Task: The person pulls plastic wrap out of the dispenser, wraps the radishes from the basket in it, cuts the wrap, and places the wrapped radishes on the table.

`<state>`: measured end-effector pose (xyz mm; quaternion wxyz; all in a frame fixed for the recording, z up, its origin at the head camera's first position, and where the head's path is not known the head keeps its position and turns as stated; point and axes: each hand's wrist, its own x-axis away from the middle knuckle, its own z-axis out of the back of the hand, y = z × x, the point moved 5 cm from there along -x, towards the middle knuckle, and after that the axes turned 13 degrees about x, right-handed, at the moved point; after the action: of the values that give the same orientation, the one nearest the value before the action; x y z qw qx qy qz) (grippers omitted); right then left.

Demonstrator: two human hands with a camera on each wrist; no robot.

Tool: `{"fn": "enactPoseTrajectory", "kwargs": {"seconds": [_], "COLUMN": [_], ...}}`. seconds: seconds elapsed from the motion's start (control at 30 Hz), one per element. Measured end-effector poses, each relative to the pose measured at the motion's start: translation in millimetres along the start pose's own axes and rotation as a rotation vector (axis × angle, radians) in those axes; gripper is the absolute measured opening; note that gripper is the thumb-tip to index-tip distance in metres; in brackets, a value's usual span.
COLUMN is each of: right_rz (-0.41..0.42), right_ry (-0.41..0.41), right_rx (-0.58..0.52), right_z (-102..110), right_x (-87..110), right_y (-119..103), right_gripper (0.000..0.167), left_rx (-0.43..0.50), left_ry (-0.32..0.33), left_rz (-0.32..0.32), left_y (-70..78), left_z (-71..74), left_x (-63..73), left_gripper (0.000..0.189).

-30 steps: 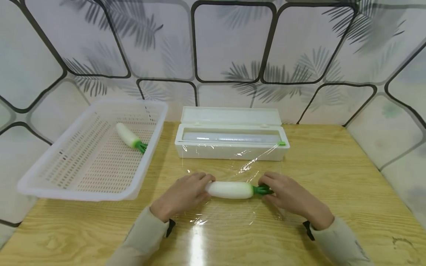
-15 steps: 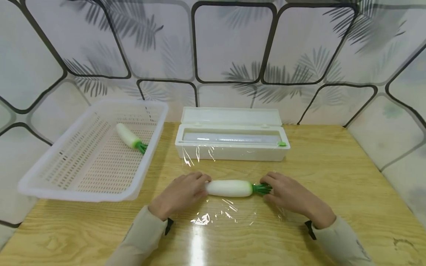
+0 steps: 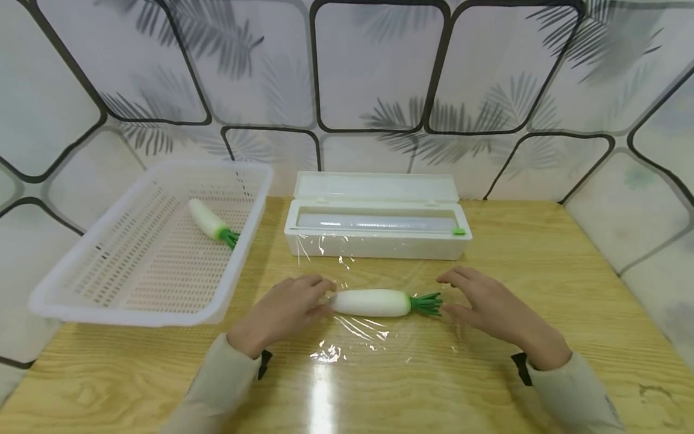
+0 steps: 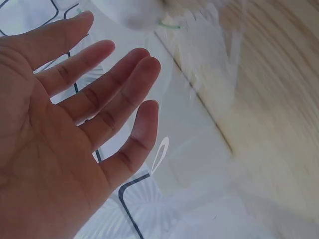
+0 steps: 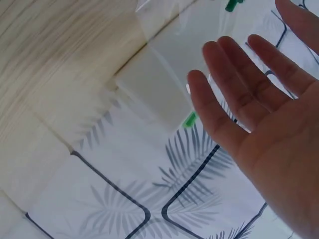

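A white radish (image 3: pixel 371 302) with green leaf stubs (image 3: pixel 426 304) lies crosswise on a sheet of clear plastic wrap (image 3: pixel 355 340) spread over the table. At its white tip is my left hand (image 3: pixel 287 307), fingers loosely bent; in the left wrist view the palm faces up to the camera and the radish end (image 4: pixel 130 12) shows beyond the thumb. My right hand (image 3: pixel 488 307) stands just off the leafy end, thumb and fingers apart. Nothing lies between the right fingers (image 5: pixel 232 82) in the right wrist view. Behind the radish, the wrap runs up to a white dispenser box (image 3: pixel 374 246).
The box's lid (image 3: pixel 376 187) is up, a wrap roll (image 3: pixel 374 222) inside and a green slider (image 3: pixel 458 231) at its right end. At left, a white perforated basket (image 3: pixel 130 316) holds another radish (image 3: pixel 208 221). A patterned wall (image 3: pixel 374 72) closes off the back.
Both hands have come away from the radish's ends, the right one moving right and off the leaves. The radish has shifted slightly left and away. Glints on the wrap have changed.
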<state>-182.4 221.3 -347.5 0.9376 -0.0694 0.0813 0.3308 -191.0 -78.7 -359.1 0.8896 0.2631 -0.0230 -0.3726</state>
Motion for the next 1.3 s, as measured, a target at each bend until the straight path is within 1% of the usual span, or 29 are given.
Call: {"fn": "enactPoseTrajectory", "kwargs": {"seconds": [0.07,0.13,0.23,0.3,0.37,0.5,0.63,0.67,0.73,0.87,1.0,1.17,1.3], "right_rz": [0.016,0.045,0.081,0.097,0.125,0.204,0.23,0.232,0.235,0.27,0.299,0.304,0.292], "right_ry": [0.03,0.036,-0.001,-0.037,-0.055,-0.057,-0.069,-0.064,-0.053,0.025,0.094,0.124,0.136], "right_rx": [0.014,0.023,0.012,-0.013,-0.042,-0.093,-0.082,-0.07,-0.051,-0.011,0.013,0.041,0.08], "right_z": [5,6,4,1,-2,-10,-18,-19,-21,-23,-25,-26,-28], "right_x": [4.3,8.9,16.5,22.3,28.4,39.8,48.9,50.9,54.1,57.5,56.9,55.0,53.9], "right_y": [1,0,-1,-2,-3,-6,-6,-6,-6,-8,-11,-13,-14], "right_gripper": [0.04,0.036,0.03,0.029,0.029,0.032,0.031,0.031,0.03,0.031,0.032,0.035,0.033], "left_rx": [-0.03,-0.062,-0.105,-0.109,-0.111,-0.108,-0.088,-0.076,-0.056,-0.023,-0.029,-0.054,-0.066], "left_ry": [0.008,0.004,-0.004,-0.016,-0.029,-0.06,-0.076,-0.084,-0.101,-0.121,-0.102,-0.073,-0.043], "left_rz": [-0.023,-0.034,-0.041,-0.038,-0.044,-0.073,-0.118,-0.115,-0.104,-0.077,-0.114,-0.16,-0.192], "left_y": [0.5,0.1,-0.6,-0.9,-0.6,-0.3,-0.1,-0.5,-1.1,-2.4,-1.8,-0.6,-0.2], "left_z": [5.8,9.7,13.4,14.3,13.6,8.9,2.1,0.3,-3.1,-7.8,-9.9,-10.8,-9.4], "left_x": [6.2,13.8,25.2,31.7,36.9,47.1,55.8,57.6,60.0,62.6,62.3,61.6,62.7], "left_gripper": [0.028,0.023,0.019,0.018,0.017,0.016,0.013,0.014,0.015,0.016,0.017,0.018,0.018]}}
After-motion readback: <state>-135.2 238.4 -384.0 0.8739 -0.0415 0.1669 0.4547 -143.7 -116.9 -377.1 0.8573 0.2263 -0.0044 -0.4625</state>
